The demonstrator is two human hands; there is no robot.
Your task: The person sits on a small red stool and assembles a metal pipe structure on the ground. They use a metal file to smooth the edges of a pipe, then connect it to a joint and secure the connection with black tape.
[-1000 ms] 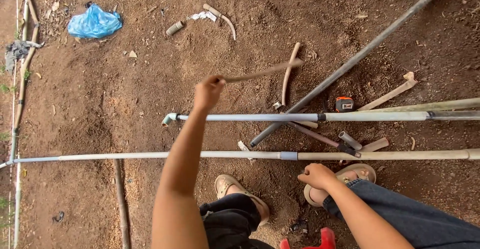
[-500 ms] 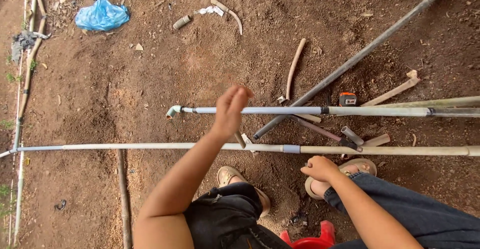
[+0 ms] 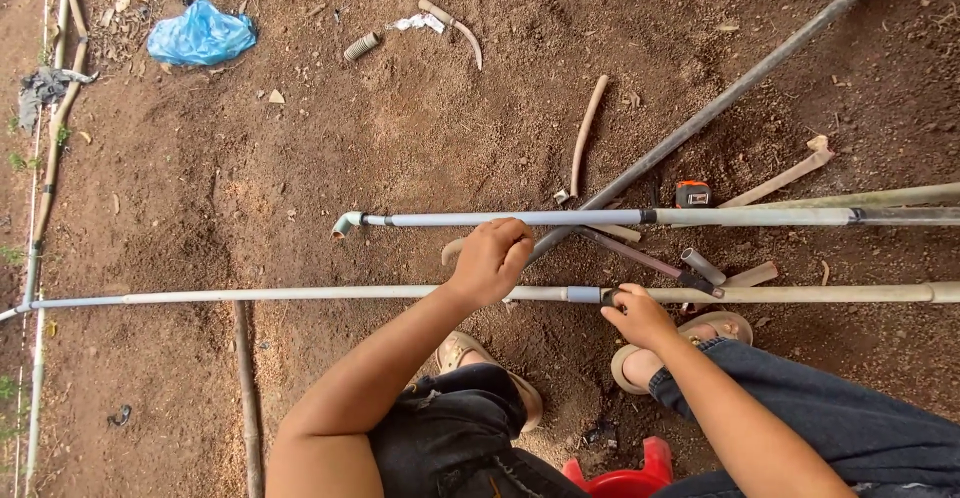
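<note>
The left hand [image 3: 490, 258] is down now — a second ago it was raised out over the dirt with a curved brown stick in its fingers; half a second ago it was in mid-air with the fingers loose. The stick is out of its grip, and which of the brown pieces on the ground it is, I cannot tell. Now the hand curls knuckles-up between the two grey pipes, its fingers bent together close over the long lower pipe [image 3: 300, 295]; whether they actually clamp it is hidden. So both hands are back at that pipe.

The right hand [image 3: 640, 316] has hardly moved: fingers curled against the pipe just right of the darker grey coupling [image 3: 583, 295], fingertips at a small dark piece there — grip not clear.

The lower pipe lies across the whole view on the soil, just ahead of the sandalled feet. The upper pipe [image 3: 520, 219] runs parallel, smooth pale grey plastic with an elbow fitting [image 3: 347, 224] at its left end.

Ground is dry, crumbly reddish-brown dirt. Scattered about: a curved brown offcut [image 3: 585, 133], a dark weathered pole [image 3: 740, 88] lying diagonally, a small orange-and-black tape measure [image 3: 692, 194], a crumpled blue plastic bag [image 3: 200, 34].
</note>
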